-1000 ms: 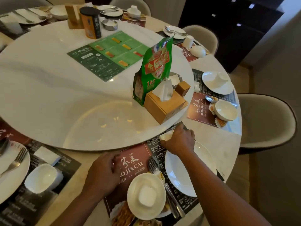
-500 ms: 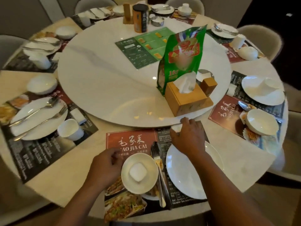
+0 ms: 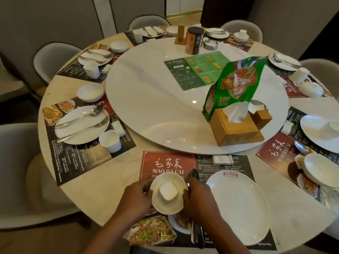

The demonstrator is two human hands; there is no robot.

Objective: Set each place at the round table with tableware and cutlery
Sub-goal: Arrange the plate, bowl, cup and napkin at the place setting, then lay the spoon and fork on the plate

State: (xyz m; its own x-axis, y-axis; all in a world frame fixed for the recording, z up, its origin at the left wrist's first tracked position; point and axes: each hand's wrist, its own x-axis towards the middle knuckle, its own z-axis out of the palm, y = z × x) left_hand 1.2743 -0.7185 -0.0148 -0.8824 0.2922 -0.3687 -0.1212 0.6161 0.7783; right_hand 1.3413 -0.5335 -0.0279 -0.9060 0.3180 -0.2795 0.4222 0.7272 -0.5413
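Observation:
At the near place a white bowl with a white cup inside it sits on the printed placemat. My left hand grips the bowl's left rim and my right hand grips its right rim. A fork and spoon lie on the mat under my right hand. To the right lies a white dinner plate. A small white rest sits at the mat's far edge.
A large white turntable fills the middle, carrying a green bag, a wooden tissue box, a menu card and a tin. Other places around the table hold plates, bowls, cups and cutlery. Grey chairs ring the table.
My right hand left the small white rest at the mat's far edge and came back to the bowl's right rim. My left hand closed on its left rim. The view pulled back.

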